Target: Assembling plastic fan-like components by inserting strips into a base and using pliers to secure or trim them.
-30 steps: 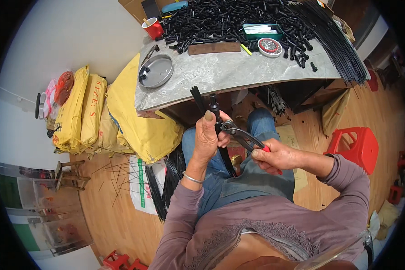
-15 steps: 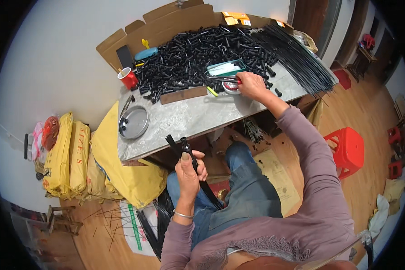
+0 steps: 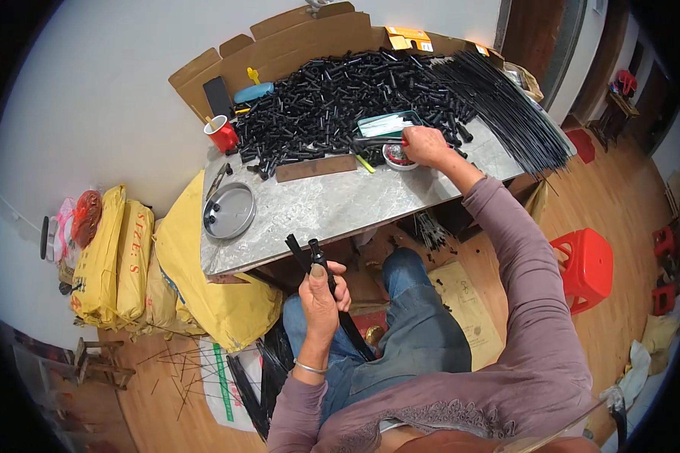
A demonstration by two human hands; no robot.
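My left hand (image 3: 323, 300) is closed round a bundle of thin black strips (image 3: 295, 246) and a short black tubular fitting (image 3: 316, 253), held upright over my lap below the table's front edge. My thumb presses on the fitting. Over the table, my right hand (image 3: 428, 146) grips pliers (image 3: 385, 141) with red on the handles. Their dark jaws point left, just above a small round white tub (image 3: 398, 158) with small things inside. Behind the pliers lies a teal tray (image 3: 378, 122) of thin white pieces. Whether the jaws hold anything is too small to tell.
A heap of short black tubes (image 3: 317, 98) covers the table's back, beside long black rods (image 3: 506, 113). A brown flat bar (image 3: 315, 167), red cup (image 3: 222, 134) and round metal dish (image 3: 248, 204) stand nearer. Yellow sacks (image 3: 132, 260) are left; a red stool (image 3: 589, 260) is right.
The pliers in my right hand have shifted slightly, uncovering more of the white tub. My left hand keeps its hold on the strips and fitting. The whole view has shifted a little.
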